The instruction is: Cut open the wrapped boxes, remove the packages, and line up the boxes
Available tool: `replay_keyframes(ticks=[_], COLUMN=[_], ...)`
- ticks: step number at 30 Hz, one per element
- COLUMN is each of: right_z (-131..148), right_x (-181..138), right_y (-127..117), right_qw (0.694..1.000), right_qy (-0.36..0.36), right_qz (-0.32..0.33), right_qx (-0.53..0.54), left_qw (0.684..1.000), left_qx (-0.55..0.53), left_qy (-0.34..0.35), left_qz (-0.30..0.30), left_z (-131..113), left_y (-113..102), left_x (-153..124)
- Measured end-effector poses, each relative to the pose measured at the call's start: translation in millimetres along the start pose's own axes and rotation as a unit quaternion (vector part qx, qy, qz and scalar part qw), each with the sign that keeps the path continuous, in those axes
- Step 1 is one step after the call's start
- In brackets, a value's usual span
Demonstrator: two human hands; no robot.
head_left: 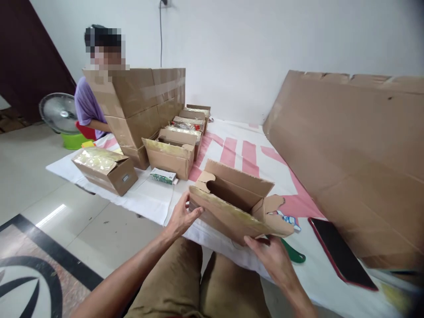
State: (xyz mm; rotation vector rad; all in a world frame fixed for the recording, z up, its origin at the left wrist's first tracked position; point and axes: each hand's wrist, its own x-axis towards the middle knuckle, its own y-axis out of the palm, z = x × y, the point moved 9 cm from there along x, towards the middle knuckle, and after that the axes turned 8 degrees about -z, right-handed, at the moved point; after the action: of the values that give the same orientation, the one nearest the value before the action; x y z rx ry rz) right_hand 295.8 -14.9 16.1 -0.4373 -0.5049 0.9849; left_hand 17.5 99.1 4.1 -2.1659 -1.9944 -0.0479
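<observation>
I hold a small open cardboard box (232, 205) with both hands, just above the white and pink sheet (238, 152) on the floor. My left hand (180, 216) grips its left end, thumb on the front flap. My right hand (270, 256) holds the lower right corner from beneath. The box flaps stand open and its inside looks empty. A shiny tape strip runs along the front flap.
A row of similar small boxes (172, 152) runs toward the wall, beside a tall carton (145, 106) with a person in a purple top (86, 106) behind it. A small green-white pack (163, 176), dark phone (341, 251), green tool (293, 252), large cardboard sheet (357, 159) and fan (59, 112) lie around.
</observation>
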Motion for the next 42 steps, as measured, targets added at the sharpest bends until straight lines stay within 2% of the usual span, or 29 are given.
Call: replay_keyframes(ticks=[1, 3, 6, 11, 13, 16, 21, 24, 26, 28, 32, 37, 39, 42], right_z=[6, 17, 39, 96, 113, 126, 120, 117, 117, 117, 110, 96, 91, 87], right_x=[1, -3, -16, -28, -22, -12, -10, -13, -16, -20, -19, 14, 27, 35], right_y=[12, 31, 60, 134, 162, 196, 224, 232, 235, 237, 230, 211, 210, 212], right_qw=[1.000, 0.998, 0.995, 0.975, 0.973, 0.973, 0.972, 0.969, 0.967, 0.963, 0.948, 0.931, 0.925, 0.922], right_qy=[-0.005, -0.019, -0.066, -0.158, -0.169, -0.178, -0.211, -0.232, -0.245, -0.264, -0.313, -0.338, -0.334, -0.334], right_qz=[0.019, 0.040, 0.064, 0.138, 0.134, 0.119, 0.078, 0.050, 0.032, 0.023, 0.052, 0.104, 0.126, 0.144], right_qx=[0.017, 0.038, 0.033, 0.076, 0.086, 0.084, 0.067, 0.066, 0.063, 0.052, 0.012, -0.095, -0.132, -0.134], left_qw=[1.000, 0.999, 0.993, 0.977, 0.969, 0.958, 0.953, 0.927, 0.904, 0.899, 0.918, 0.926, 0.929, 0.927], left_qx=[-0.003, -0.002, 0.004, 0.001, -0.003, -0.018, 0.008, 0.089, 0.156, 0.205, 0.230, 0.212, 0.209, 0.219], left_qy=[-0.002, 0.001, 0.006, -0.013, -0.001, 0.013, 0.009, 0.024, 0.045, 0.073, 0.076, 0.046, 0.026, 0.011], left_qz=[-0.007, -0.044, -0.122, -0.213, -0.248, -0.286, -0.303, -0.363, -0.394, -0.379, -0.314, -0.309, -0.305, -0.304], left_z=[-1, -1, 1, 5, 7, 19, 45, 45, 41, 38, 45, 52, 57, 60], left_y=[-1, -16, -68, -172, -200, -219, -220, -224, -219, -203, -171, -164, -161, -152], left_x=[-3, -12, -31, -55, -53, -39, -19, -34, -51, -62, -66, -47, -41, -40])
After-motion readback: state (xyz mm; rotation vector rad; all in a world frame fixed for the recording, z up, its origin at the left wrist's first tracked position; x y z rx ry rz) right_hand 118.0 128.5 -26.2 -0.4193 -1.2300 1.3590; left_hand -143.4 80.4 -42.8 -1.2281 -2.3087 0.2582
